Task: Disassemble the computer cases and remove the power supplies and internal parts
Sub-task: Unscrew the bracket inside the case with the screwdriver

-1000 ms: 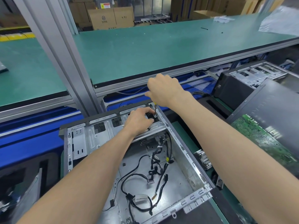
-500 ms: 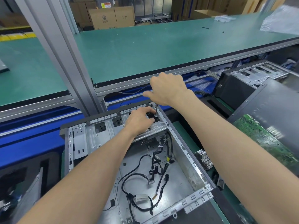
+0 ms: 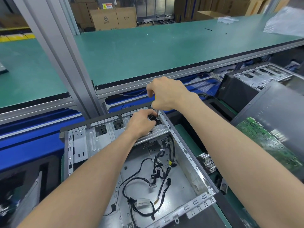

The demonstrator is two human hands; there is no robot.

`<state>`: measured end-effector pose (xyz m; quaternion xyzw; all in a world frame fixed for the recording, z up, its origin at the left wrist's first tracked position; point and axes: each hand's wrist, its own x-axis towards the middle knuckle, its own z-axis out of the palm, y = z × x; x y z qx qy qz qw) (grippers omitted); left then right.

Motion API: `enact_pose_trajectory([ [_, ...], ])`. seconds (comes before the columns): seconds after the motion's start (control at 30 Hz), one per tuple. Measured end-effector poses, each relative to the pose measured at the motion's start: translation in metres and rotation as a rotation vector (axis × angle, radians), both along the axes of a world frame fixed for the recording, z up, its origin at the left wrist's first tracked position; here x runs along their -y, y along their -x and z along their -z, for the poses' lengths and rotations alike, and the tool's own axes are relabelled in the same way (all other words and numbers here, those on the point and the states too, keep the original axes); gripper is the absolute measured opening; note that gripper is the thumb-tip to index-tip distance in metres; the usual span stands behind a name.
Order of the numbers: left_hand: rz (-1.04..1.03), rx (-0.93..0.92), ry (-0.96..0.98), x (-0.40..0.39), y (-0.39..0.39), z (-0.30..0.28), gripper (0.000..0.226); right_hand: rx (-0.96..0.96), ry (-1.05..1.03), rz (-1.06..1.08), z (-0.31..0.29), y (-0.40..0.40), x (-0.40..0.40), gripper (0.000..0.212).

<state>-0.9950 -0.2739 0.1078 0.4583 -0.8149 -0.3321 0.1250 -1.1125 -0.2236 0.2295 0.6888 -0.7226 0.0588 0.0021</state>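
Note:
An open grey metal computer case lies on its side in front of me, with loose black cables on its floor. My right hand grips a screwdriver with a yellow handle, its shaft pointing down into the case's far right corner. My left hand rests curled on the metal crossbar at the far end, its fingers on a dark part beside the screwdriver tip. What the fingers hold is hidden.
A green raised shelf on an aluminium frame overhangs the case's far end. At right stand another dark case, a black side panel with a green circuit board, and a heatsink. Blue conveyor rail at left.
My right hand has shifted slightly up and left over the corner while holding the screwdriver. The left hand stays on the crossbar.

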Motion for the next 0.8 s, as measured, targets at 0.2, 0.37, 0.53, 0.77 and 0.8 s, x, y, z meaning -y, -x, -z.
enact_pose_trajectory([
  [0.2, -0.014, -0.007, 0.064, -0.003, 0.003, 0.000, 0.020, -0.137, 0.074, 0.042, 0.006, 0.000, 0.002, 0.020],
  [0.37, -0.049, 0.010, 0.091, -0.004, 0.007, 0.000, 0.016, 0.052, -0.057, -0.067, -0.001, 0.003, 0.002, 0.031],
  [0.53, -0.038, -0.004, 0.066, -0.002, 0.007, 0.001, 0.016, -0.064, 0.006, 0.023, 0.002, 0.002, -0.001, 0.029],
  [0.77, -0.131, 0.018, 0.141, -0.011, 0.014, 0.002, 0.014, -0.018, 0.028, 0.020, 0.007, 0.003, 0.000, 0.003],
  [0.8, -0.159, 0.026, 0.160, -0.012, 0.015, 0.003, 0.015, 0.025, 0.001, -0.009, 0.006, 0.003, 0.000, 0.009],
])
